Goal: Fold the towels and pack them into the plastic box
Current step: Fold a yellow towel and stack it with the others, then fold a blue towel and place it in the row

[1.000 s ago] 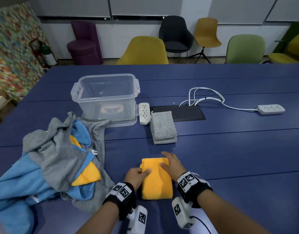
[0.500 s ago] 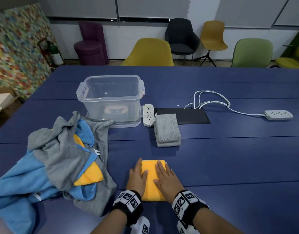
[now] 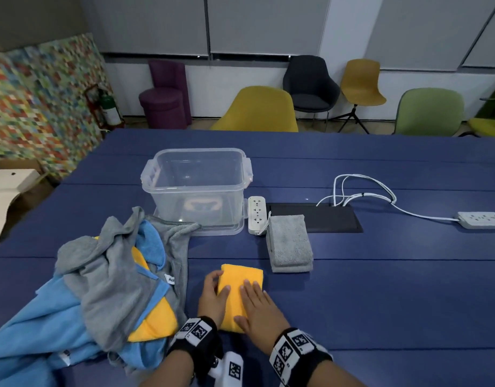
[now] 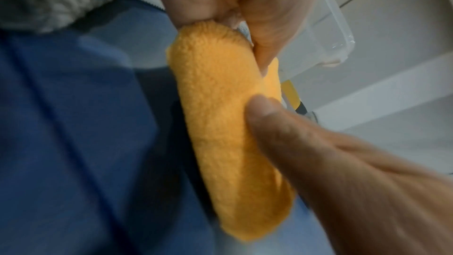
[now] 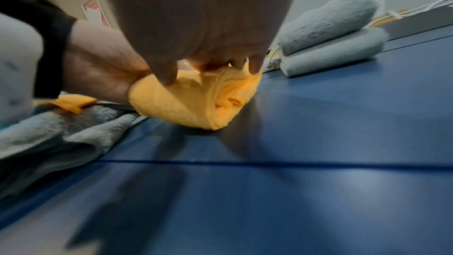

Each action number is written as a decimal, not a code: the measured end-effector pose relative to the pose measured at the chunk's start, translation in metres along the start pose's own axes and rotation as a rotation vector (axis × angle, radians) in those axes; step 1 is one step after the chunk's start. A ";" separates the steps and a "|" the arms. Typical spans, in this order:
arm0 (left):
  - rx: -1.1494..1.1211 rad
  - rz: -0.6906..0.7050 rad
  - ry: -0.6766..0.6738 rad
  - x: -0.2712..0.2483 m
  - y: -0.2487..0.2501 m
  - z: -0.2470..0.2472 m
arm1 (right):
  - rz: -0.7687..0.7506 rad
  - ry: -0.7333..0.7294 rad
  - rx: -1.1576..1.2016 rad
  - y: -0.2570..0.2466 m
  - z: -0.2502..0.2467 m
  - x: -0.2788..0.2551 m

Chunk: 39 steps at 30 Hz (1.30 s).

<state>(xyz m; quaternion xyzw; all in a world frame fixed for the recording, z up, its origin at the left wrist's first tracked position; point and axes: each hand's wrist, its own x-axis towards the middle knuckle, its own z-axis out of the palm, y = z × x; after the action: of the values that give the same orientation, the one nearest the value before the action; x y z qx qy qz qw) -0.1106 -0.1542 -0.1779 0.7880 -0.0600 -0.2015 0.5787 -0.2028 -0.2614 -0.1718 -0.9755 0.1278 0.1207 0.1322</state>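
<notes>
My left hand (image 3: 212,296) grips the folded yellow towel's (image 3: 239,289) left edge while my right hand (image 3: 258,308) presses flat on top, just in front of the empty plastic box (image 3: 197,188); folding looks done, so next I lift it in.

Dim, even room light; head view sharp, edges bowed; wrist views motion-blurred, soft shadows.
</notes>
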 end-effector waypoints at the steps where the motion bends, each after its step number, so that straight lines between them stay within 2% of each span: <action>1: 0.004 -0.010 -0.010 0.009 -0.003 -0.003 | -0.026 0.004 0.000 -0.005 -0.001 0.005; 4: 0.063 -0.067 -0.060 0.035 -0.010 -0.009 | -0.097 0.057 -0.059 -0.003 0.007 0.039; 6: 0.107 -0.070 -0.080 0.055 -0.006 -0.006 | -0.063 0.062 -0.080 -0.003 -0.012 0.063; 8: 0.184 -0.036 -0.112 0.078 0.007 -0.001 | -0.010 -0.180 -0.173 0.000 -0.038 0.083; 9: 0.250 -0.004 -0.122 0.088 0.016 0.002 | -0.050 -0.185 -0.199 0.004 -0.049 0.098; 10: 0.331 0.031 -0.124 0.097 0.024 0.002 | -0.121 -0.127 -0.263 0.010 -0.052 0.108; 11: 0.408 0.079 -0.116 0.105 0.030 0.001 | -0.062 -0.084 -0.203 0.012 -0.054 0.119; 12: 0.479 0.142 -0.094 0.111 0.035 -0.003 | 0.001 -0.037 -0.150 0.012 -0.055 0.127; 13: 0.543 0.204 -0.056 0.115 0.039 -0.010 | -0.001 0.079 -0.175 0.006 -0.053 0.134; 14: 0.616 0.241 -0.010 0.118 0.044 -0.019 | 0.050 -0.038 -0.152 0.000 -0.051 0.131; 17: 0.874 0.381 0.240 0.119 0.049 -0.059 | -0.065 0.062 -0.089 -0.011 -0.009 0.133; 18: 0.966 0.345 0.287 0.119 0.046 -0.072 | -0.102 0.035 -0.136 -0.010 -0.002 0.125; 19: 1.010 0.270 0.347 0.118 0.040 -0.083 | -0.159 0.073 -0.167 -0.007 -0.001 0.121; 21: 0.976 0.057 0.399 0.114 0.033 -0.101 | -0.186 0.168 -0.174 0.006 0.008 0.123; 23: 0.964 -0.081 0.412 0.104 0.034 -0.113 | -0.140 0.095 -0.106 0.010 0.000 0.131; 25: 0.932 -0.199 0.407 0.097 0.041 -0.119 | -0.083 0.157 -0.136 0.004 -0.018 0.138; 27: 0.830 -0.142 0.404 0.090 0.054 -0.124 | -0.054 0.103 -0.153 -0.004 -0.033 0.130; 28: 0.737 -0.106 0.392 0.083 0.067 -0.126 | -0.041 0.128 -0.140 -0.010 -0.045 0.119; 29: 0.661 -0.052 0.405 0.076 0.079 -0.128 | -0.087 0.217 -0.121 -0.018 -0.058 0.108; 33: 0.396 0.169 0.499 0.048 0.134 -0.135 | -0.281 0.039 0.221 -0.034 -0.093 0.076; 36: 0.360 0.331 0.558 0.019 0.180 -0.142 | -0.314 0.222 0.407 -0.052 -0.127 0.058; 39: 0.445 0.411 0.514 -0.017 0.218 -0.146 | -0.346 0.338 0.574 -0.067 -0.160 0.035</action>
<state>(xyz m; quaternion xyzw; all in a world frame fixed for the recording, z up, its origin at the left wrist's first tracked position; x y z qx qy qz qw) -0.0392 -0.0897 0.0667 0.8904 -0.1119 0.1401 0.4183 -0.1182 -0.2525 -0.0160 -0.9122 0.0098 -0.1069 0.3955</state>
